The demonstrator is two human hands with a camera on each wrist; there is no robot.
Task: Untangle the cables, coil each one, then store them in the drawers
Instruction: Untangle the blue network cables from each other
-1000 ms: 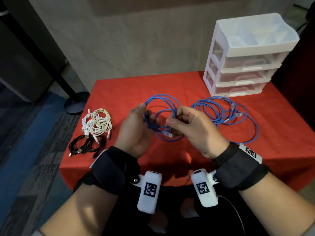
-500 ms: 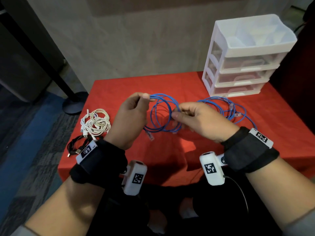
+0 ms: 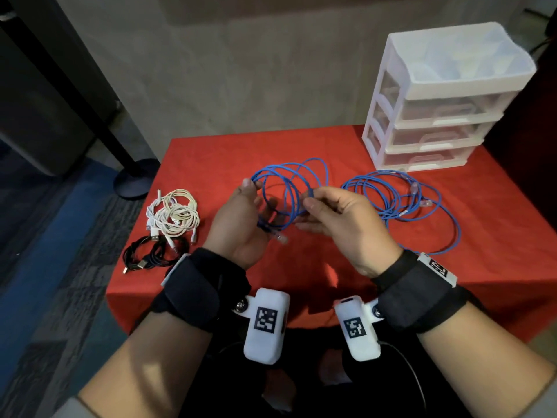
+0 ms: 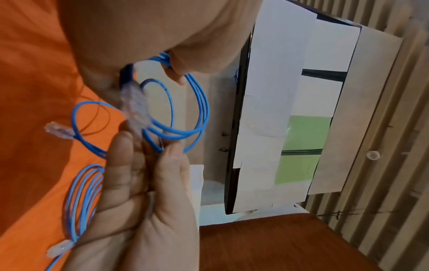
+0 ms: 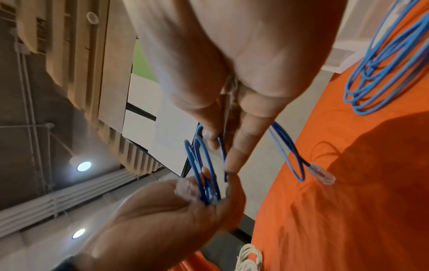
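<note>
Both hands hold a blue network cable in loose loops above the red tablecloth. My left hand grips the coil's left side, thumb over the top strands, and a clear plug hangs below the palm. On the coil's right side, my right hand pinches a strand between thumb and forefinger. The right wrist view has the coil running between both hands, with a free plug dangling. A second blue cable lies loosely coiled on the cloth to the right.
A white drawer unit with three shut clear drawers stands at the table's back right. Coiled white cables and black cables lie near the left edge. The table's front edge is just beyond my wrists.
The coil has been lifted away from me and its loops have spread wider. My left thumb has shifted onto the top strands, and a plug end now hangs under that hand.
</note>
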